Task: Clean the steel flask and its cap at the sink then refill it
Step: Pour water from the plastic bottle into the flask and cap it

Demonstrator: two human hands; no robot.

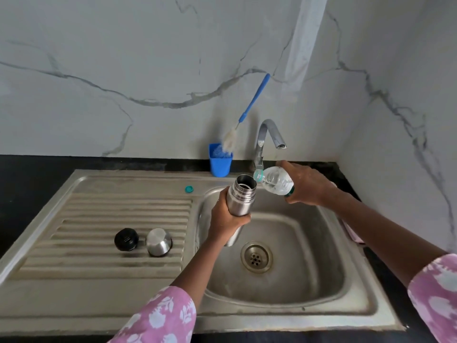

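You face white marble walls [123, 70] veined in grey, meeting in a corner [306, 45] at 1 o'clock. A black counter [37, 174] runs from 9 to 3 o'clock. The light is soft and even.

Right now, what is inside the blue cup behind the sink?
The bottle brush stands in the blue cup, white bristles down, with its blue handle leaning up toward the wall. The cup's own wall hides the brush tip and anything lower inside.
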